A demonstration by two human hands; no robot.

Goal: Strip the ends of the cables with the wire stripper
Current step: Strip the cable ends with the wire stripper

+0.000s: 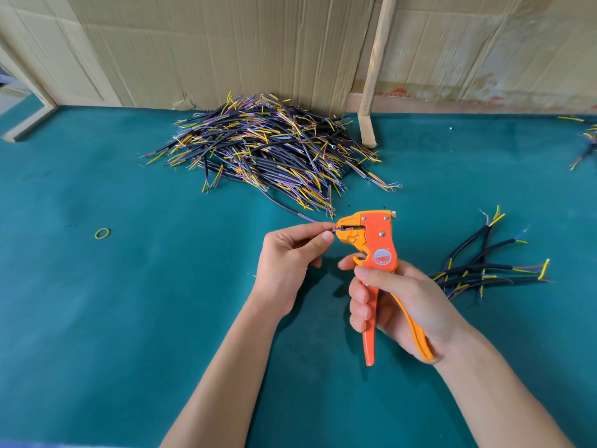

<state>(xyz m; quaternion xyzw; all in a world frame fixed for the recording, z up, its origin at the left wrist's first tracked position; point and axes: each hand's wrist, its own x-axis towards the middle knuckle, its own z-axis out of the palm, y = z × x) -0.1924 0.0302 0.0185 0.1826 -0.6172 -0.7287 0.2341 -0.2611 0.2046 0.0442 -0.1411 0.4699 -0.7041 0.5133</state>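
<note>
Left hand (pixel 287 253) pinches a thin blue wire end (pixel 332 228), feeding it sideways into the orange plastic wire stripper (pixel 376 240), whose handles the right hand (pixel 397 305) grips, just beside.

We see 2 bare forearms reaching forward. Left hand (pixel 292 253) pinches a thin wire (pixel 331 228) between thumb and forefinger. Right hand (pixel 400 305) has its fingers curled round the handles of the wire stripper (pixel 376 240), thumb on top.
</note>
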